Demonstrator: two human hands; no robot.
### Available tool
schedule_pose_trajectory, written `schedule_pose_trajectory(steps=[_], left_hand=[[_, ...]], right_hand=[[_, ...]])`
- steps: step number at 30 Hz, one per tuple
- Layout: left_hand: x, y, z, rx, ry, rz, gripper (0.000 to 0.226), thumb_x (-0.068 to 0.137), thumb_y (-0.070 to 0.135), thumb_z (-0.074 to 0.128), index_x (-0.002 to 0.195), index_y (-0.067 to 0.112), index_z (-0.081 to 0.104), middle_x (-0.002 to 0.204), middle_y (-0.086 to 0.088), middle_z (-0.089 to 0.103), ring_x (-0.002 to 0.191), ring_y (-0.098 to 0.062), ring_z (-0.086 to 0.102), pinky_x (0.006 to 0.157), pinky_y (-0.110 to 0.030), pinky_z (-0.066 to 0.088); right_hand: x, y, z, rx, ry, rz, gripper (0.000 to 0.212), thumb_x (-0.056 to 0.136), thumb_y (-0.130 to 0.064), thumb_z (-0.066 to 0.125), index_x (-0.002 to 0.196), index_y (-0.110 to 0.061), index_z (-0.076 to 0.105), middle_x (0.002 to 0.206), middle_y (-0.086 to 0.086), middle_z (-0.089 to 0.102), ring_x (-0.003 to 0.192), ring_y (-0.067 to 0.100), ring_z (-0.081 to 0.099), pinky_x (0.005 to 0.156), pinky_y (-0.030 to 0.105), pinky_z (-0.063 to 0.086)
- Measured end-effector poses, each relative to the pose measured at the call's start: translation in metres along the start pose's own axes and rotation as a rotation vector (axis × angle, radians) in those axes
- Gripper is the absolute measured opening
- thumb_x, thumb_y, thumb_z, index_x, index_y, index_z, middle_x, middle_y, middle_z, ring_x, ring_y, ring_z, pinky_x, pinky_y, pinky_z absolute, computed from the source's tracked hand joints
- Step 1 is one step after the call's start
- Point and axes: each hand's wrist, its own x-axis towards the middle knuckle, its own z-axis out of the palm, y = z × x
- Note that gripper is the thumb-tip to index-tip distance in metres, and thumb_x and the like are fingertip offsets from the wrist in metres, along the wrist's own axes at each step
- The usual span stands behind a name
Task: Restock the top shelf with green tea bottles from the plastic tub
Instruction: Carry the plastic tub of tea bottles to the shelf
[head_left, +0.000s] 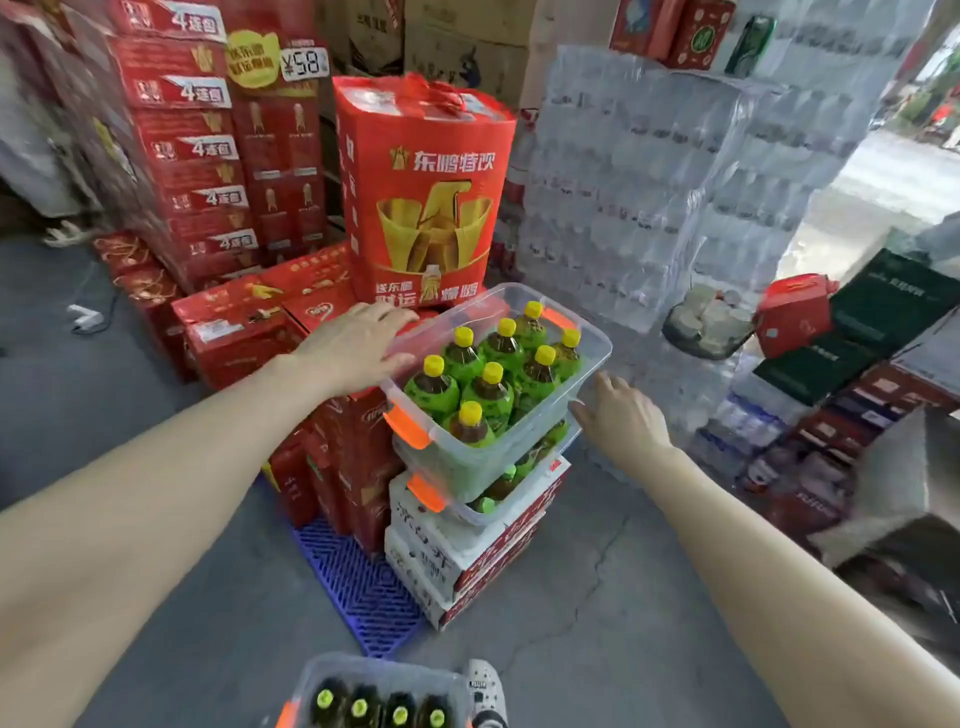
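A clear plastic tub with orange latches holds several green tea bottles with yellow caps. It sits stacked on a second clear tub of bottles, on top of white and red cartons. My left hand rests on the tub's left rim, fingers spread along the edge. My right hand is at the tub's right side, fingers loosely bent, touching or nearly touching the wall. No shelf is in view.
A third tub of bottles stands on the floor by my shoe. Red cartons pile up at left and behind; a tall red gift box stands behind the tub. Wrapped water packs rise at right. A blue pallet lies below.
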Motion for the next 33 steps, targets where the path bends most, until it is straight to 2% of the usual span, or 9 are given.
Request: schedule_pose_trajectory(steps=[6, 11, 13, 15, 17, 21, 26, 29, 33], left_hand=[[0.105, -0.001, 0.057, -0.089, -0.116, -0.149, 0.061, 0.097, 0.046, 0.051, 0.147, 0.015, 0.035, 0.145, -0.012, 0.042, 0.133, -0.033, 0.039, 0.109, -0.046, 0.036], [0.177, -0.003, 0.105, -0.096, -0.213, -0.308, 0.052, 0.101, 0.042, 0.045, 0.140, 0.009, 0.042, 0.138, -0.017, 0.047, 0.126, -0.037, 0.046, 0.102, -0.045, 0.038], [0.200, -0.006, 0.118, -0.150, -0.192, -0.363, 0.043, 0.102, 0.036, 0.045, 0.132, 0.006, 0.049, 0.131, -0.022, 0.053, 0.119, -0.040, 0.051, 0.097, -0.044, 0.039], [0.218, -0.011, 0.130, -0.228, -0.159, -0.403, 0.035, 0.101, 0.031, 0.048, 0.123, 0.006, 0.056, 0.125, -0.023, 0.060, 0.113, -0.040, 0.056, 0.088, -0.041, 0.041], [0.228, -0.019, 0.142, -0.307, -0.176, -0.448, 0.028, 0.099, 0.033, 0.053, 0.114, 0.011, 0.062, 0.119, -0.018, 0.065, 0.107, -0.037, 0.060, 0.077, -0.034, 0.039], [0.227, -0.019, 0.150, -0.374, -0.179, -0.483, 0.021, 0.096, 0.033, 0.059, 0.105, 0.015, 0.064, 0.111, -0.015, 0.068, 0.101, -0.035, 0.061, 0.073, -0.032, 0.036], [0.193, 0.002, 0.125, -0.462, -0.109, -0.545, 0.019, 0.095, 0.023, 0.060, 0.109, 0.011, 0.065, 0.114, -0.018, 0.066, 0.107, -0.038, 0.060, 0.088, -0.042, 0.047], [0.137, 0.013, 0.112, -0.460, -0.088, -0.576, 0.010, 0.093, 0.022, 0.061, 0.092, 0.012, 0.057, 0.096, -0.017, 0.065, 0.099, -0.037, 0.060, 0.076, -0.042, 0.046], [0.040, 0.026, 0.092, -0.435, -0.074, -0.581, 0.025, 0.088, 0.021, 0.064, 0.078, 0.020, 0.041, 0.077, -0.005, 0.053, 0.079, -0.034, 0.056, 0.064, -0.034, 0.032]], right_hand=[[0.068, 0.012, 0.055, 0.333, -0.208, 0.306, 0.058, 0.094, -0.057, 0.051, 0.128, -0.012, 0.044, 0.104, 0.005, 0.061, 0.094, 0.034, 0.061, 0.067, 0.034, 0.038], [0.103, 0.009, 0.093, 0.909, -0.327, 0.517, 0.038, 0.092, -0.035, 0.062, 0.108, -0.016, 0.033, 0.087, 0.008, 0.069, 0.059, 0.025, 0.072, 0.074, 0.045, 0.060], [0.112, 0.007, 0.102, 0.983, -0.310, 0.573, 0.035, 0.090, -0.026, 0.062, 0.107, -0.017, 0.032, 0.094, 0.017, 0.070, 0.068, 0.030, 0.073, 0.074, 0.042, 0.060], [0.118, 0.007, 0.110, 1.009, -0.298, 0.608, 0.039, 0.088, -0.020, 0.060, 0.111, -0.016, 0.030, 0.102, 0.025, 0.066, 0.094, 0.040, 0.067, 0.086, 0.049, 0.056], [0.119, 0.006, 0.114, 1.031, -0.304, 0.626, 0.043, 0.086, -0.017, 0.058, 0.117, -0.013, 0.028, 0.110, 0.028, 0.062, 0.104, 0.044, 0.061, 0.091, 0.053, 0.052], [0.118, 0.001, 0.109, 1.019, -0.329, 0.640, 0.053, 0.083, -0.016, 0.055, 0.126, -0.010, 0.026, 0.117, 0.027, 0.061, 0.104, 0.043, 0.062, 0.093, 0.052, 0.051], [0.115, 0.008, 0.089, 0.974, -0.229, 0.708, 0.042, 0.084, -0.012, 0.053, 0.125, -0.014, 0.039, 0.113, 0.019, 0.063, 0.106, 0.039, 0.061, 0.091, 0.040, 0.050], [0.101, 0.015, 0.079, 0.903, -0.140, 0.658, 0.043, 0.085, -0.011, 0.055, 0.127, -0.018, 0.048, 0.110, 0.010, 0.065, 0.107, 0.033, 0.059, 0.086, 0.033, 0.044], [0.068, 0.008, 0.064, 0.796, -0.071, 0.469, 0.049, 0.080, -0.010, 0.057, 0.128, -0.021, 0.055, 0.111, 0.006, 0.067, 0.106, 0.030, 0.058, 0.088, 0.034, 0.045]])
